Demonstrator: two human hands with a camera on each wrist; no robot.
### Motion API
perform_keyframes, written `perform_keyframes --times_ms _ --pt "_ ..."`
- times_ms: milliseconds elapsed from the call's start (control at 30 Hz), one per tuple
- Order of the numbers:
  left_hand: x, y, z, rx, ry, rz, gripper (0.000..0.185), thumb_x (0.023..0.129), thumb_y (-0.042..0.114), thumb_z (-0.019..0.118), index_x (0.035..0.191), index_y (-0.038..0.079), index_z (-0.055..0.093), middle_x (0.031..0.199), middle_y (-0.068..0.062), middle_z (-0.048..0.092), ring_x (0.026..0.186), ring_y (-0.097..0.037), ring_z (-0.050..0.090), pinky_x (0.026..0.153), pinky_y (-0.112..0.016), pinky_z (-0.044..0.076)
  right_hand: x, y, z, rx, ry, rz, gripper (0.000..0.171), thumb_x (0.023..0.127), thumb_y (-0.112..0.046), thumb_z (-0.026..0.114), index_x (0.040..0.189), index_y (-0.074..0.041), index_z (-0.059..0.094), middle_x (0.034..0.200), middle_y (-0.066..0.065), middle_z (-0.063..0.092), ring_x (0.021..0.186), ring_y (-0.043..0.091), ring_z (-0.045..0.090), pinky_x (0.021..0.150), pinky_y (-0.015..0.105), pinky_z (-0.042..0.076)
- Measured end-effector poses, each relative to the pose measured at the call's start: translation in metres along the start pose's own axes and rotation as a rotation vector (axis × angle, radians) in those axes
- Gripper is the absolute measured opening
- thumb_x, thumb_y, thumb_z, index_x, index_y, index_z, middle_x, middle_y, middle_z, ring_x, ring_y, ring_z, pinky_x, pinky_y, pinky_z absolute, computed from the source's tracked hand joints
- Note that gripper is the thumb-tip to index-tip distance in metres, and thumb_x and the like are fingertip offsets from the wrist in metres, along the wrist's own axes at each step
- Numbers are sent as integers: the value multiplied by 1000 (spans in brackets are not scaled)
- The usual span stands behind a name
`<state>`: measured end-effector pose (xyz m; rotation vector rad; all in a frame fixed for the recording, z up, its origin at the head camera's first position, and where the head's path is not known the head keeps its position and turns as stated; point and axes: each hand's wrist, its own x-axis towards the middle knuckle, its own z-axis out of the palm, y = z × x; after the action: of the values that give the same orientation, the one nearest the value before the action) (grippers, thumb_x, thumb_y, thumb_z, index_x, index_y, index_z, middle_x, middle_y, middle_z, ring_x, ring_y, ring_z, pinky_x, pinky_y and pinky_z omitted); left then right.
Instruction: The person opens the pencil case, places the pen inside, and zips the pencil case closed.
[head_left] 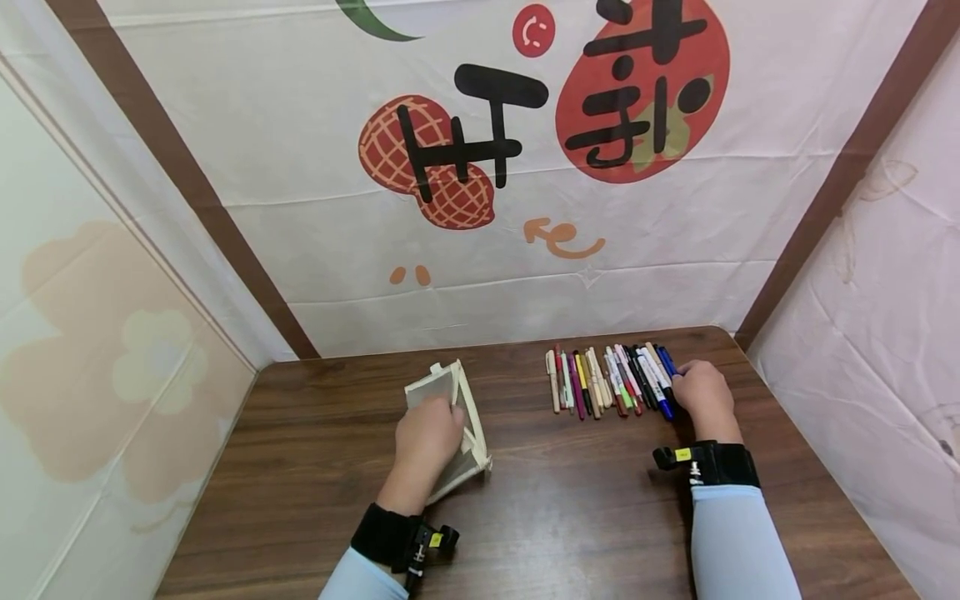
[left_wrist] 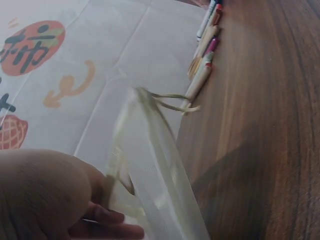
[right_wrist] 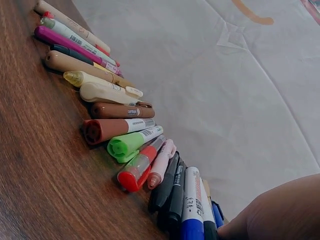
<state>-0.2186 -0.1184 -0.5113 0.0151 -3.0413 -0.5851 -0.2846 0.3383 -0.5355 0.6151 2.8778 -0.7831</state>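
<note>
My left hand (head_left: 429, 437) grips a pale, see-through mesh pouch (head_left: 471, 417) with cream edging, held tilted over the left-middle of the table. In the left wrist view the pouch (left_wrist: 157, 175) rises beside the fingers, a thin cord loop at its top corner. At the right end of a row of pens, my right hand (head_left: 703, 396) has its fingertips at a blue pen (head_left: 665, 360), seemingly pinching it. The right wrist view shows only part of that hand (right_wrist: 280, 212); its fingers are mostly hidden. Beside the blue pen lies a white marker with a blue cap (right_wrist: 192, 210).
The row continues leftward with several pens and markers, among them a green one (right_wrist: 125, 145), a brown one (right_wrist: 102, 131) and a purple pen (right_wrist: 75, 47). A printed fabric wall (head_left: 480, 300) stands behind the wooden table (head_left: 570, 517), with fabric at both sides.
</note>
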Motion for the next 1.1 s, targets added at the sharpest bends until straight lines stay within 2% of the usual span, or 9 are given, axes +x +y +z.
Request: perform_keyframes --times_ms 200,333,433,533,633,800,1000,1100 --pt "-1 1 -7 -68 104 38 31 100 22 48 70 14 46 70 -5 45 56 -20 41 47 -33 34 1 0 -5 56 12 -29 46 106 -22 48 146 1 58 148 32 56 132 51 56 108 64 47" --pt "-1 2 -8 -115 147 51 30 101 22 48 72 14 47 74 -6 47 58 -21 43 51 -33 35 -3 -3 -11 128 36 -89 50 108 -22 48 151 2 52 150 31 54 136 52 52 110 64 45" --pt "-1 3 -8 -147 174 56 28 101 21 49 74 14 48 78 -7 51 62 -23 46 55 -35 36 -8 -10 -15 199 38 -135 52 108 -23 51 154 1 50 145 31 59 128 49 59 102 62 51" --pt "-2 4 -7 -180 183 59 27 100 21 49 74 14 47 77 -7 51 63 -22 46 56 -34 36 -15 -20 -18 253 26 -169 53 107 -26 54 155 -3 50 138 29 63 115 42 67 89 53 56" --pt "-2 5 -6 -212 188 64 26 100 20 49 74 15 47 76 -7 49 62 -21 45 55 -32 36 -23 -34 -18 305 -1 -206 54 106 -27 57 156 -7 49 133 26 66 104 36 73 81 44 59" --pt "-2 5 -5 -255 221 75 24 98 17 50 74 14 48 75 -6 50 64 -21 46 57 -33 37 -35 -65 -12 394 -67 -305 53 105 -23 59 156 -9 50 125 24 69 91 34 77 75 41 63" --pt "-2 6 -4 -344 210 60 20 99 19 52 81 13 59 78 -6 59 64 -18 52 56 -31 41 -53 -113 2 465 -177 -390 52 104 -23 65 154 -12 53 118 21 75 90 40 77 73 44 63" --pt "-2 7 -4 -381 201 51 19 99 20 53 85 13 63 80 -6 61 63 -17 52 55 -30 42 -62 -136 10 492 -233 -424 52 103 -24 68 153 -16 55 115 18 77 87 38 77 74 42 64"
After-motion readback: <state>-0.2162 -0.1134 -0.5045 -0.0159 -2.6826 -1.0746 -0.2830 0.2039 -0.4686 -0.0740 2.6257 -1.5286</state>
